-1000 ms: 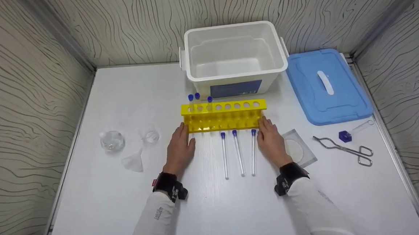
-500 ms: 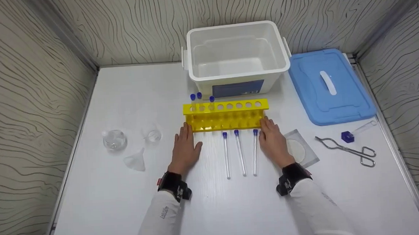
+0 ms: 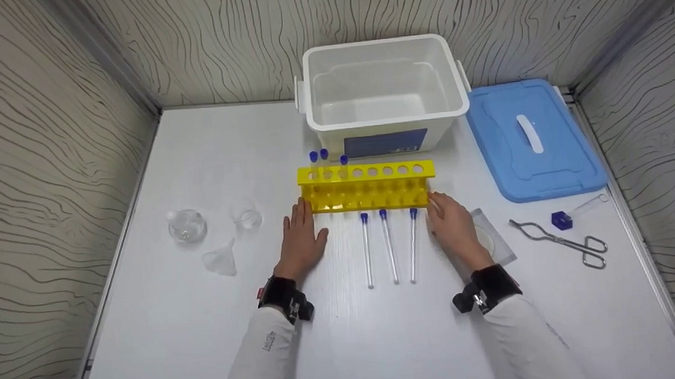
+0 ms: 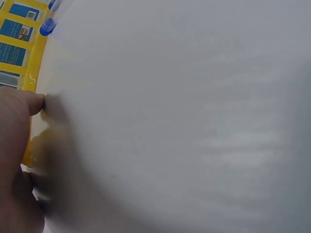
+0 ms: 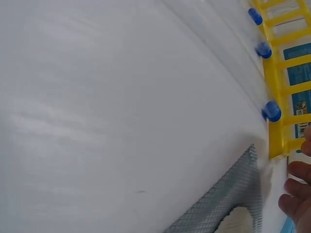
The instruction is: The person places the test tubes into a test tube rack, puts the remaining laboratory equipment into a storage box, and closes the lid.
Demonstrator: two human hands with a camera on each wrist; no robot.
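- Your left forearm (image 3: 257, 361) and right forearm (image 3: 528, 342), both sleeved in white, reach forward, well apart.
- Your left hand (image 3: 300, 244) is palm-down, its fingers (image 3: 299, 212) straight and pointing ahead, the thumb (image 3: 321, 237) spread inward.
- Your right hand (image 3: 456, 229) angles inward from its wrist (image 3: 481, 258), fingers loosely bent, the fingertips (image 5: 290, 201) showing at the right edge of the right wrist view.
- Black bands (image 3: 498, 280) circle both your wrists.

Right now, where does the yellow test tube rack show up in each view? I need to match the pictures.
Head: the yellow rack is near the centre, slightly right.
Left wrist: the yellow rack runs down the upper left, cut off by the frame.
Right wrist: the yellow rack is at upper right, also cut off.
Shared landmark: blue tube caps beside its near edge.
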